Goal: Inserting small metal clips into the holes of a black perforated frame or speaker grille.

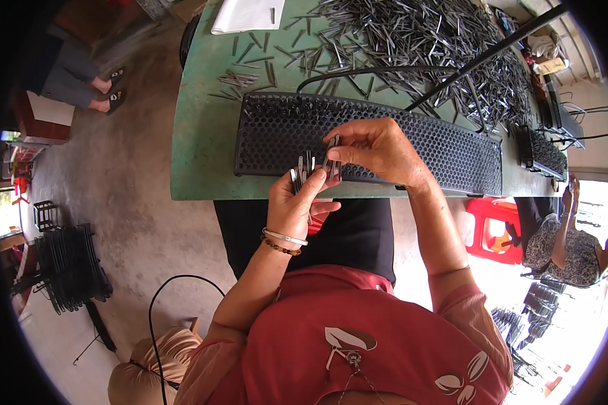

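A bunch of thin dark metal strips (307, 165) stands fanned out in my left hand (294, 206), its fingers closed round their lower ends. Close beside it, my right hand (383, 152) pinches a few more metal strips (334, 145) between thumb and fingers. Both hands are over the front edge of a long black tray (419, 150) full of round holes. Strips fill the holes along the tray's far left rows; many other holes hold nothing. Part of the tray is hidden behind my right hand.
A large heap of loose strips (419, 40) covers the far side of the green table (199, 142). A notebook (246, 15) lies at the far left. Black rods cross above the tray. Another person (561, 246) sits at the right by a red stool (494, 229); someone's legs (74, 81) show at the left.
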Motion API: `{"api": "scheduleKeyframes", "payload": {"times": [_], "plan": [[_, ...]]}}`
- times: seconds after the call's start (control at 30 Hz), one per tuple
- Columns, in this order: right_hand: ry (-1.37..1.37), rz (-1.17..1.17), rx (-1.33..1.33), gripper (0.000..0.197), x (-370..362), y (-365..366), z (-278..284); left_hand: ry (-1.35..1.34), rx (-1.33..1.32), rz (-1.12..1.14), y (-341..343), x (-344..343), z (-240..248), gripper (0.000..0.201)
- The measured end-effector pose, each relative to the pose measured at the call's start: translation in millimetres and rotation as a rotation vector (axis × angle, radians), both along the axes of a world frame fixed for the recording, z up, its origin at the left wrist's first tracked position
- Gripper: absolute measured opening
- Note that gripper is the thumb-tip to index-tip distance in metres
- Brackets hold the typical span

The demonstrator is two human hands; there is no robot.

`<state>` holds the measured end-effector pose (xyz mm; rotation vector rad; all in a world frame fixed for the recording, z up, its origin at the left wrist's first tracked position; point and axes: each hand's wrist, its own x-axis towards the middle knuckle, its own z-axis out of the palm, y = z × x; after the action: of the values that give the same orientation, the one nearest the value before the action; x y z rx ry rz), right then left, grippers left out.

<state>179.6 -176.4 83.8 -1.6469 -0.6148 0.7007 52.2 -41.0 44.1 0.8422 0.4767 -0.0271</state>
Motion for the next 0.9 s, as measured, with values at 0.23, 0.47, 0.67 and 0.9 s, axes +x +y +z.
{"api": "scheduleKeyframes", "payload": {"times": [0.23,0.47,0.67,0.9], "plan": [[-0.321,-0.178,-0.083,0.018,15,-6,8,0.037,-0.012,-0.067,1,-2,-2,0.031],[-0.538,-0.173,-0.167,0.019,37,-7,-11,0.032,-0.035,-0.131,-5,-7,0,0.031],[-0.570,-0.152,-0.150,0.018,41,-5,-13,0.046,-0.035,-0.160,-5,-8,-2,0.030],[-0.593,-0.110,-0.119,0.017,45,-6,-18,0.062,-0.057,-0.156,-4,-7,0,0.029]]}}
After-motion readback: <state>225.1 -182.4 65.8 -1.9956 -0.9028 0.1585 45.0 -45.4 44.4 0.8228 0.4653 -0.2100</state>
